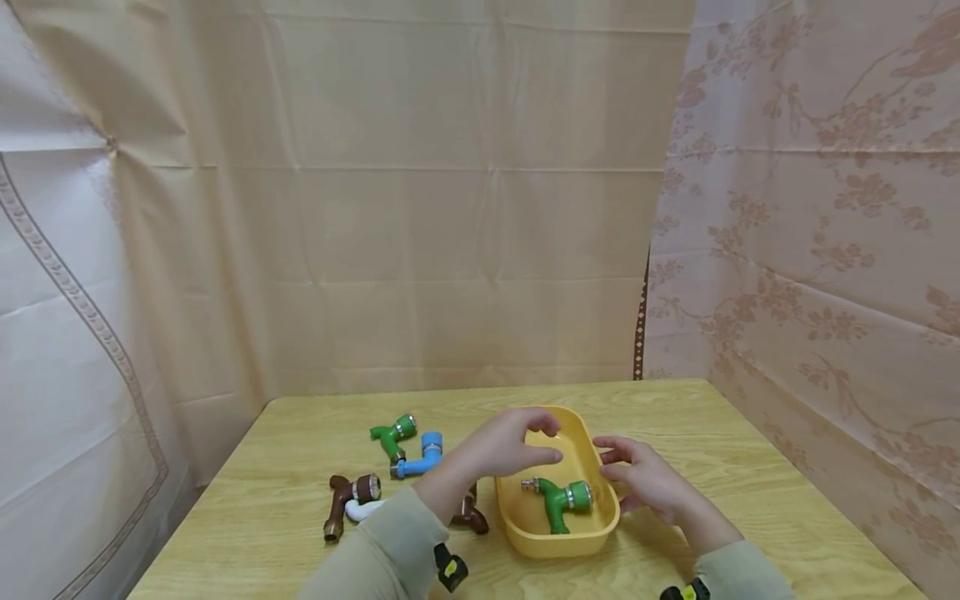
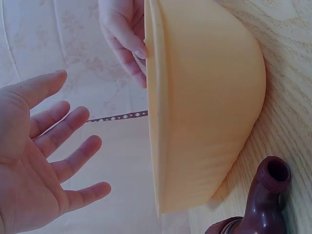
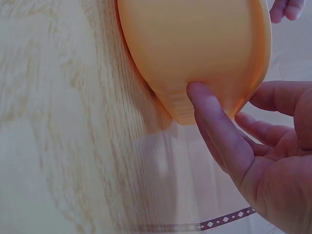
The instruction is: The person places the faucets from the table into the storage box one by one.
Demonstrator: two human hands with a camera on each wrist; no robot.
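A yellow plastic basin [image 1: 558, 546] stands on the table, and a green tap [image 1: 557, 502] with a metal spout end lies inside it. My left hand [image 1: 522, 443] hovers over the basin's left part with fingers spread and nothing held; its palm [image 2: 24, 180] shows in the left wrist view. On the basin's right side, my right hand [image 1: 647, 481] has its fingers against or very near the outer wall. One finger [image 3: 209, 112] appears to touch the wall in the right wrist view, while the others lie near the rim.
Left of the basin lie another green tap [image 1: 392, 435], a blue tap [image 1: 423, 460], a brown tap [image 1: 341, 502] and a white piece [image 1: 360, 510]. A second brown tap [image 1: 471, 514] lies partly hidden behind my left forearm. Curtains [image 1: 450, 208] hang around the wooden table [image 1: 735, 467].
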